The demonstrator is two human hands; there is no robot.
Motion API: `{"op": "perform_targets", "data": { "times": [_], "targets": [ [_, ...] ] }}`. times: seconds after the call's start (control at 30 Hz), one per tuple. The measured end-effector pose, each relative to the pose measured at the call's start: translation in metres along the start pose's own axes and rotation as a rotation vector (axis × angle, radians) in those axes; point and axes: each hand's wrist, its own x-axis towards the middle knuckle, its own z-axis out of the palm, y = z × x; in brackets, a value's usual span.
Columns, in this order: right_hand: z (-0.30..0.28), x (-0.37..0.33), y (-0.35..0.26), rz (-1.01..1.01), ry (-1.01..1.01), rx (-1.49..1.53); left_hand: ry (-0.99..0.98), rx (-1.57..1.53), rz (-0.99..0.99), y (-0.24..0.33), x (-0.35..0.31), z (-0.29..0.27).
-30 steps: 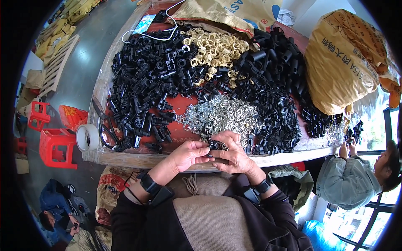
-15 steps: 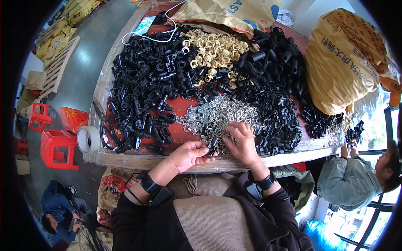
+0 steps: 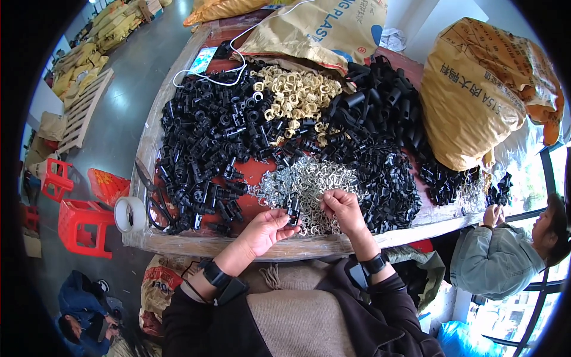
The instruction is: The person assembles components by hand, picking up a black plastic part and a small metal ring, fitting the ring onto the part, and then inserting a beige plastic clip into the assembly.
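Observation:
My left hand [image 3: 266, 232] grips a small black plastic fitting [image 3: 294, 214] between thumb and fingers, at the near edge of a pile of small silver metal clips [image 3: 326, 178]. To its right, my right hand [image 3: 345, 211] has thumb and forefinger pinched together over the same pile. Whatever sits between those fingertips is too small to make out. Larger black tubular fittings [image 3: 202, 143] are heaped on the left, and small black parts [image 3: 392, 190] lie to the right of the clips. Behind the clips lies a mound of cream-coloured plastic rings [image 3: 297, 92].
Scissors [image 3: 156, 196] and a tape roll [image 3: 129, 214] lie at the table's left corner. Sacks [image 3: 476, 95] stand at the right and back. A white cable [image 3: 238, 74] crosses the far left. Red stools [image 3: 86, 226] are on the floor. Another person [image 3: 499, 256] works at the right.
My right hand's fingers, spread over the silver clips before, are now pinched together. My left hand still holds the black fitting, now turned more upright. The whole view has shifted slightly.

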Motion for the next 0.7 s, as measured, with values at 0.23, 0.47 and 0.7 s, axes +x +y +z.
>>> {"op": "perform_targets", "data": {
  "times": [0.23, 0.47, 0.7],
  "targets": [
    [0.022, -0.014, -0.004, 0.278, -0.066, 0.670, -0.063, -0.024, 0.155, 0.000, 0.004, 0.013],
    [0.040, -0.019, 0.000, 0.245, -0.081, 0.557, -0.048, -0.011, 0.284, -0.008, 0.011, 0.008],
    [0.038, -0.018, 0.002, 0.065, -0.165, 0.321, -0.067, -0.009, 0.312, -0.008, 0.010, 0.006]
  ]
}}
